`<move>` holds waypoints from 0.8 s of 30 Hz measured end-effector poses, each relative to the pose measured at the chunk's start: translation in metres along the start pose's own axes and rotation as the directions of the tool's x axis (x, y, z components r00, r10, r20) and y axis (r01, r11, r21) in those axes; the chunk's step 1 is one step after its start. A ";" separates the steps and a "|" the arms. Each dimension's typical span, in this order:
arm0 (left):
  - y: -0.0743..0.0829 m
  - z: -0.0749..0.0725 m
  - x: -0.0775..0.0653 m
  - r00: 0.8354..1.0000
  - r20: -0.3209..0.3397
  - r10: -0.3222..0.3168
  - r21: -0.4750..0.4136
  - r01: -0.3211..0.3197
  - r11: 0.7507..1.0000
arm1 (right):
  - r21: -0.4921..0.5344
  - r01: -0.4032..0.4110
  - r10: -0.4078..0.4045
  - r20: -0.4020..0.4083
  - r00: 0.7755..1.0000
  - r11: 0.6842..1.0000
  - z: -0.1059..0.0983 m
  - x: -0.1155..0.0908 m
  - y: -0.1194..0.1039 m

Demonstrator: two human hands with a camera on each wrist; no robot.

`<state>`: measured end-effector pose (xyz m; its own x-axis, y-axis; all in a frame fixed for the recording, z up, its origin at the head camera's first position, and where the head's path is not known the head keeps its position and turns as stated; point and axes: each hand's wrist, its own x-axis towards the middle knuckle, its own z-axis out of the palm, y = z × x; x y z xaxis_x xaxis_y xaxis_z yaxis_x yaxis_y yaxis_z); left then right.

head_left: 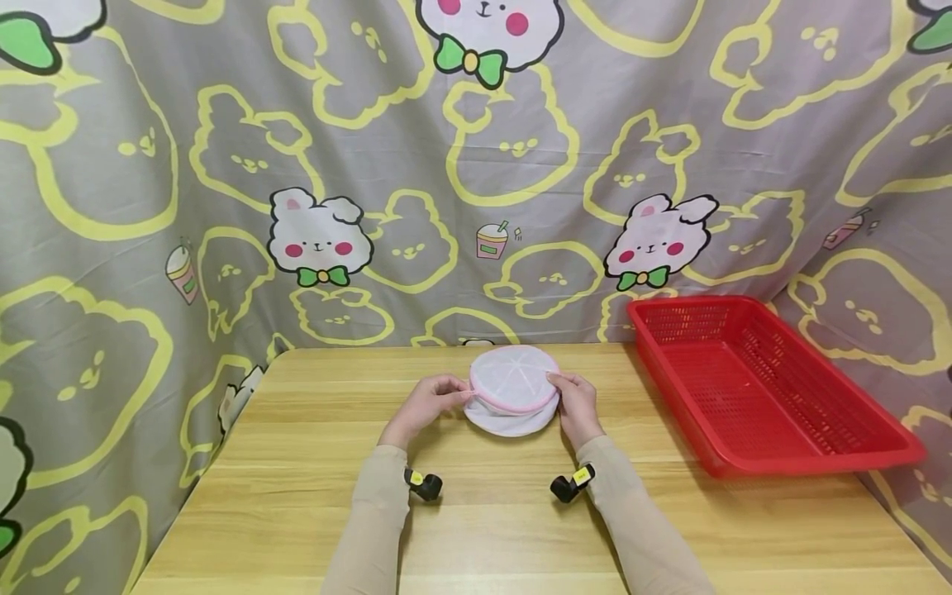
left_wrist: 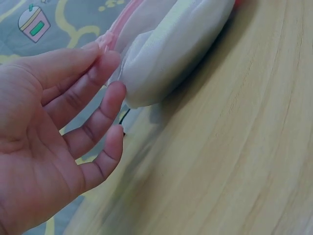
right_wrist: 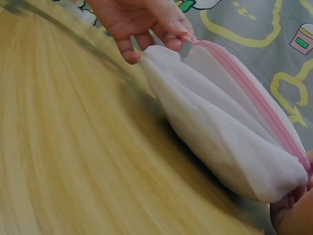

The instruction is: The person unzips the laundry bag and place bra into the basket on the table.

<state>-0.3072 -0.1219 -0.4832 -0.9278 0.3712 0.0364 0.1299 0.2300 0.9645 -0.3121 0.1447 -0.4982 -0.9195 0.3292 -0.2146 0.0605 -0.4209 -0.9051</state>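
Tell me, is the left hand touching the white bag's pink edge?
Touching. The left wrist view shows the left hand pinching the pink edge of the white bag between thumb and finger.

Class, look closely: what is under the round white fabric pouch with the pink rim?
Light-brown wooden tabletop shows beside and in front of the pouch; whatever lies directly beneath is covered and cannot be seen.
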 end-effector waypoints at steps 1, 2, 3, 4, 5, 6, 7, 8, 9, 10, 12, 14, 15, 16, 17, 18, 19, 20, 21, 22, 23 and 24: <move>-0.001 0.000 0.000 1.000 -0.004 -0.002 0.001 0.002 1.000 | -0.004 -0.003 0.004 0.013 1.000 1.000 -0.001 0.000 -0.001; -0.001 0.000 0.001 1.000 -0.008 -0.003 0.001 0.003 1.000 | -0.006 -0.007 0.007 0.023 1.000 1.000 -0.001 0.000 -0.001; -0.001 0.000 0.001 1.000 -0.012 -0.005 0.003 0.005 1.000 | -0.019 -0.010 0.011 0.035 0.999 1.000 -0.002 0.001 -0.002; -0.001 0.000 0.001 1.000 -0.016 -0.008 0.005 0.008 1.000 | -0.029 -0.015 0.016 0.043 0.999 0.999 -0.003 0.001 -0.003; -0.002 -0.001 0.001 1.000 -0.021 -0.011 0.009 0.011 1.000 | -0.049 -0.019 0.022 0.054 0.998 0.999 -0.003 0.001 -0.004; -0.002 -0.001 0.002 1.000 -0.026 -0.016 0.012 0.016 1.000 | -0.068 -0.023 0.027 0.064 0.998 0.997 -0.004 0.001 -0.005; -0.002 -0.001 0.002 0.999 -0.031 -0.019 0.013 0.020 1.000 | -0.094 -0.023 0.030 0.077 0.997 0.995 -0.005 0.001 -0.006; -0.002 -0.001 0.002 0.999 -0.035 -0.023 0.013 0.023 1.000 | -0.120 -0.023 0.034 0.091 0.995 0.993 -0.006 0.000 -0.007; -0.002 -0.001 0.003 0.999 -0.038 -0.027 0.014 0.028 1.000 | -0.149 -0.023 0.039 0.105 0.994 0.989 -0.007 0.001 -0.008; -0.002 -0.001 0.003 0.999 -0.041 -0.031 0.016 0.032 0.999 | -0.171 -0.022 0.043 0.115 0.992 0.985 -0.008 0.001 -0.010; -0.003 -0.001 0.003 0.999 -0.044 -0.033 0.021 0.034 0.999 | -0.209 -0.022 0.051 0.137 0.989 0.978 -0.010 0.001 -0.012; -0.003 -0.001 0.003 0.998 -0.045 -0.036 0.025 0.037 0.999 | -0.240 -0.023 0.063 0.159 0.985 0.971 -0.012 0.001 -0.014; -0.003 -0.001 0.003 0.998 -0.046 -0.036 0.026 0.037 0.999 | -0.246 -0.028 0.070 0.162 0.984 0.969 -0.013 0.001 -0.015; -0.003 -0.001 0.003 0.998 -0.048 -0.037 0.028 0.038 0.999 | -0.254 -0.031 0.075 0.167 0.983 0.967 -0.014 0.001 -0.016; -0.003 -0.002 0.002 0.998 -0.050 -0.035 0.029 0.036 0.999 | -0.258 -0.035 0.082 0.173 0.982 0.965 -0.014 0.001 -0.017; -0.003 -0.002 0.002 0.998 -0.052 -0.035 0.032 0.036 0.999 | -0.262 -0.037 0.087 0.182 0.979 0.964 -0.015 0.001 -0.018; -0.003 -0.002 0.002 0.998 -0.054 -0.040 0.032 0.042 0.999 | -0.264 -0.039 0.091 0.188 0.978 0.964 -0.015 0.001 -0.019; -0.003 -0.002 0.001 0.998 -0.057 -0.040 0.035 0.042 0.999 | -0.265 -0.039 0.094 0.198 0.976 0.963 -0.016 0.000 -0.020; -0.003 -0.002 0.001 0.997 -0.059 -0.042 0.036 0.044 0.998 | -0.259 -0.042 0.096 0.198 0.976 0.965 -0.016 0.001 -0.020; -0.002 -0.002 0.001 0.997 -0.062 -0.042 0.038 0.045 0.998 | -0.260 -0.042 0.098 0.203 0.974 0.965 -0.016 0.001 -0.021; -0.002 -0.002 0.000 0.997 -0.063 -0.042 0.038 0.044 0.998 | -0.257 -0.044 0.099 0.205 0.974 0.965 -0.016 0.001 -0.021; -0.002 -0.002 0.000 0.997 -0.065 -0.043 0.038 0.046 0.998 | -0.257 -0.044 0.099 0.207 0.973 0.965 -0.016 0.001 -0.021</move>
<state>-0.3081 -0.1238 -0.4846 -0.9534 0.3016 0.0116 0.1004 0.2807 0.9545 -0.3082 0.1676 -0.4854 -0.9694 0.1036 -0.2225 0.1983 -0.2033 -0.9588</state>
